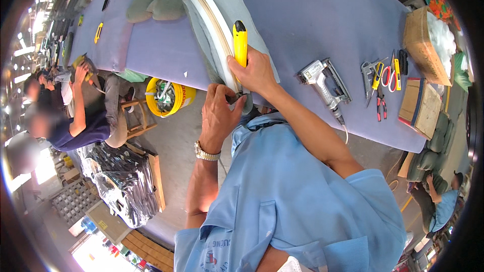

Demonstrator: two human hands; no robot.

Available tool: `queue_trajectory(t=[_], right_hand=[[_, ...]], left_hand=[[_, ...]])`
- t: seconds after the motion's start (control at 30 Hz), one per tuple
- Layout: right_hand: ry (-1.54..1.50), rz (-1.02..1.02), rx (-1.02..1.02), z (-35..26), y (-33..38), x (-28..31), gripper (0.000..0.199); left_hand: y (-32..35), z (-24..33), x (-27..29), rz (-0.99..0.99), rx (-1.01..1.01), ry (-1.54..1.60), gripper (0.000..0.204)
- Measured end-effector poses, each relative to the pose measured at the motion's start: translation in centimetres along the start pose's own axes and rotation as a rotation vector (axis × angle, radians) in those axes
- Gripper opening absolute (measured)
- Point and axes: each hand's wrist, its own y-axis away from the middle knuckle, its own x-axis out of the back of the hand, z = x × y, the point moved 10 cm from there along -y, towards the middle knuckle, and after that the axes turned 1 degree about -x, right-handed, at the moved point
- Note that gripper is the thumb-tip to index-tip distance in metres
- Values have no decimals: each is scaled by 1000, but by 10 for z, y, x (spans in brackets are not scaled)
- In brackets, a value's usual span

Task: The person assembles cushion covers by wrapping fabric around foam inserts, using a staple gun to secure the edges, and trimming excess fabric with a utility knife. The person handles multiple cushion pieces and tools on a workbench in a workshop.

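Left hand [218, 115] pinches the near end of the long bent piece [216, 29], which points away over the counter [322, 17]; right hand [256, 73], farther up, grips a yellow knife [240, 45].

A long table with a smooth blue-grey top [322, 10] spans the upper part of the view. Below it lies a plain grey floor [174, 171], where a low stool of light brown wood [140, 131] stands toward the left. A glaring white opening [86, 257] lights the lower left, and white streaks of light [23, 51] break the dim far left.
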Motion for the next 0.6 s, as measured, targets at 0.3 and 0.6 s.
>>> queue_trajectory(t=[0.3,0.6], right_hand=[[12,8,21,5,-2,0,36],[-46,99,-30,12,-3,9,35]], left_hand=[[-11,-15,-12,-165,-19,253,20],[-7,-58,-39,-200,211,726,19]])
